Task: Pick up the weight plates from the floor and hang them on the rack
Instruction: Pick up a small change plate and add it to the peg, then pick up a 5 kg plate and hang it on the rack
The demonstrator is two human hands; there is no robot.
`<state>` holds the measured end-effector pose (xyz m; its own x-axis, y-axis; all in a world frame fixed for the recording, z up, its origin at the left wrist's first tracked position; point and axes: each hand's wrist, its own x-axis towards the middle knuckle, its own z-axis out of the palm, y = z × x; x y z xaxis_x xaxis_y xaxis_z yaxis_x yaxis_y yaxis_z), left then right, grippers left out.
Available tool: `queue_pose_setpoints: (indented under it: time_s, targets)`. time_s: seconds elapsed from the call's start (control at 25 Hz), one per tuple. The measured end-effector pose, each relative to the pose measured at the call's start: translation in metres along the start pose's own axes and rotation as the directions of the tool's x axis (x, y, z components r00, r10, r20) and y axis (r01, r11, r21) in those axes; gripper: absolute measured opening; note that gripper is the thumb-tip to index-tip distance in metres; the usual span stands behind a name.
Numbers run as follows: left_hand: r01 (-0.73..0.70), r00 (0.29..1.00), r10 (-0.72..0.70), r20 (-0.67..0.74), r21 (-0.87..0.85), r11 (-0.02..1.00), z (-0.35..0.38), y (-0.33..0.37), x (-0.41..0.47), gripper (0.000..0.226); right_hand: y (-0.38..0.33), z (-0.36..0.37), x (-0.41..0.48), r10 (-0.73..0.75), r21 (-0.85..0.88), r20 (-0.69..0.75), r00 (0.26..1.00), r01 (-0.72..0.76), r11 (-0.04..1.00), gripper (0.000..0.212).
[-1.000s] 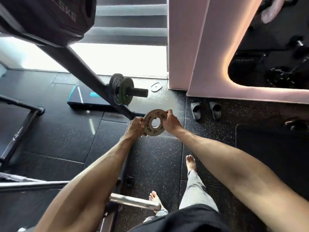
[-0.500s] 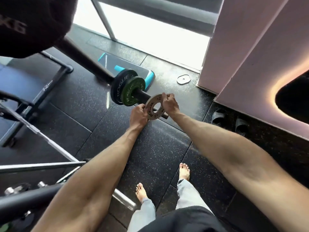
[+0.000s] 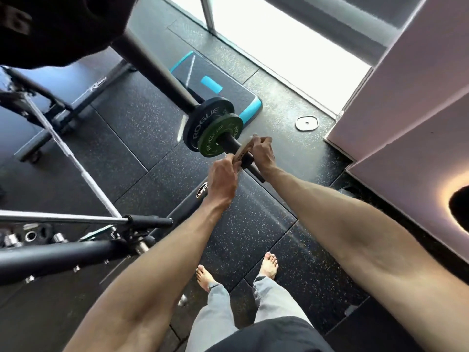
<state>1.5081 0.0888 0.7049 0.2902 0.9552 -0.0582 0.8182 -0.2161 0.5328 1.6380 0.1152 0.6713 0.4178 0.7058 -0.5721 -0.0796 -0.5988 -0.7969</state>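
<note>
A small tan weight plate [image 3: 243,150] sits threaded on the black storage peg [image 3: 251,166] of the rack. My left hand [image 3: 223,177] pinches its near lower edge and my right hand [image 3: 261,151] grips its far upper edge. Further along the same peg hang a green plate [image 3: 220,138] and, behind it, a larger black plate [image 3: 203,117]. The peg juts from the rack's slanted black post [image 3: 152,69]. A small white plate [image 3: 306,122] lies flat on the floor near the wall corner.
A big black plate [image 3: 45,26] hangs at the top left. A barbell [image 3: 76,219] and dark rack beam [image 3: 63,255] cross the left side. A blue-edged step platform [image 3: 220,90] lies beyond the peg. A pink wall [image 3: 406,102] stands at right. My bare feet [image 3: 269,265] are on the rubber floor.
The tan plate has gone from held in free air below the peg to over the peg's end and a short way along it, both hands still holding it. My view swung left and down.
</note>
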Motion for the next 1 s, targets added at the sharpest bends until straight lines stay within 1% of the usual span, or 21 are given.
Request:
queue_pose_setpoints:
  time_s: [0.08,0.16,0.24,0.28,0.32,0.36,0.4,0.44,0.48,0.52,0.56,0.6,0.68,0.72,0.84,0.92,1.0]
  targets:
    - [0.049,0.998,-0.048,-0.048,0.006,0.999,-0.002,-0.007,0.009,0.019,-0.013,0.002,0.008,-0.029,-0.068,0.053,0.998,0.032,0.997,0.040]
    - [0.123,0.989,-0.126,-0.076,-0.050,0.991,-0.011,-0.015,0.024,0.021,-0.025,0.007,0.014,-0.072,-0.131,0.087,0.994,0.083,0.988,0.038]
    - [0.161,0.982,-0.169,-0.084,-0.089,0.983,-0.020,-0.020,0.035,0.027,-0.036,0.016,0.012,-0.134,-0.232,0.066,0.989,0.146,0.962,0.037]
    - [0.171,0.980,-0.180,-0.085,-0.097,0.980,-0.024,-0.022,0.036,0.032,-0.038,0.022,0.010,-0.207,-0.337,0.024,0.978,0.203,0.919,0.036]
    - [0.175,0.980,-0.184,-0.080,-0.107,0.979,-0.027,-0.024,0.035,0.035,-0.036,0.026,0.008,-0.330,-0.469,-0.022,0.944,0.282,0.837,0.033]
    - [0.175,0.980,-0.184,-0.072,-0.115,0.978,-0.029,-0.027,0.031,0.036,-0.032,0.028,0.004,-0.495,-0.594,-0.033,0.869,0.381,0.709,0.029]
    - [0.186,0.979,-0.194,-0.056,-0.119,0.975,-0.032,-0.032,0.025,0.036,-0.029,0.030,0.002,-0.657,-0.676,0.017,0.754,0.492,0.548,0.025]
    - [0.216,0.975,-0.221,-0.031,-0.111,0.970,-0.035,-0.039,0.018,0.035,-0.029,0.032,-0.005,-0.775,-0.705,0.112,0.621,0.600,0.378,0.021]
    - [0.270,0.963,-0.270,0.000,-0.079,0.960,-0.040,-0.051,0.009,0.032,-0.030,0.038,-0.013,-0.836,-0.689,0.239,0.495,0.693,0.213,0.018]
    - [0.330,0.943,-0.329,0.044,-0.021,0.944,-0.043,-0.067,-0.001,0.029,-0.032,0.045,-0.023,-0.848,-0.648,0.366,0.383,0.759,0.063,0.017]
    - [0.385,0.917,-0.387,0.096,0.042,0.922,-0.049,-0.083,-0.012,0.026,-0.034,0.057,-0.036,-0.825,-0.602,0.479,0.300,0.797,-0.060,0.017]
    - [0.424,0.891,-0.431,0.142,0.081,0.902,-0.056,-0.101,-0.025,0.024,-0.035,0.071,-0.050,-0.777,-0.550,0.579,0.248,0.822,-0.148,0.017]
    - [0.485,0.850,-0.491,0.190,0.079,0.871,-0.074,-0.141,-0.062,0.022,-0.029,0.109,-0.082,-0.650,-0.444,0.734,0.198,0.864,-0.237,0.016]
    - [0.511,0.836,-0.513,0.195,0.067,0.857,-0.083,-0.161,-0.085,0.023,-0.020,0.130,-0.098,-0.583,-0.401,0.790,0.189,0.879,-0.259,0.016]
    - [0.597,0.790,-0.593,0.155,0.030,0.802,-0.110,-0.225,-0.169,0.026,0.015,0.199,-0.157,-0.347,-0.292,0.919,0.186,0.913,-0.284,0.016]
    - [0.680,0.726,-0.675,0.132,0.009,0.733,-0.128,-0.274,-0.241,0.024,0.043,0.252,-0.215,-0.147,-0.211,0.974,0.173,0.927,-0.310,0.017]
    - [0.750,0.659,-0.743,0.114,-0.026,0.661,-0.142,-0.318,-0.317,0.022,0.076,0.303,-0.273,0.040,-0.148,0.985,0.170,0.933,-0.329,0.017]
